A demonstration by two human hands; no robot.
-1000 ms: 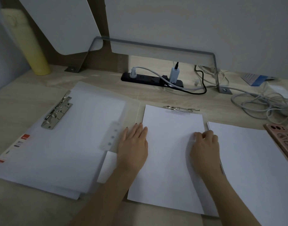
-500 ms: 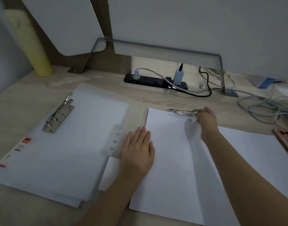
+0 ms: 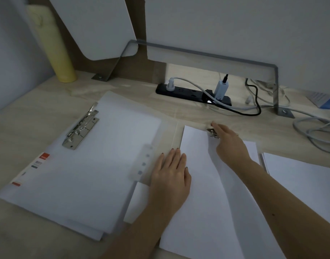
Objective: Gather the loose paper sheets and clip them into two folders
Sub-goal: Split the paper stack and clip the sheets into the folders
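The pale wood table [image 3: 38,116] carried everything. On its left lay an open folder [image 3: 104,156] with a frosted cover, turned at an angle, its long metal clamp [image 3: 81,128] near the far left edge. In the middle lay a sheaf of white paper sheets [image 3: 198,193] on a second folder [image 3: 174,135], of which only a thin strip showed along the sheaf's left side. A second stack of sheets [image 3: 300,176] lay just beside it on the right, running out of view.

Both forearms came in from the lower edge. The left hand [image 3: 171,176] lay palm down on the left border of the middle sheaf, wrist straight, fingers [image 3: 177,156] stretched flat and close together, pointing away from the body; its grip was spread and held nothing, only pressing the paper. The right arm crossed the sheaf at a slant. The right hand [image 3: 229,144] reached to the sheaf's far edge, its forefinger laid over the small clip [image 3: 213,133] there. The thumb was hidden under the hand, so I could not tell whether that grip pinched the clip or merely touched it.

Along the back stood a yellow bottle [image 3: 55,53] at far left, a grey metal bracket [image 3: 198,52], a black power strip [image 3: 188,93] with plugs in it, and loose cables [image 3: 314,128] coiled at right.
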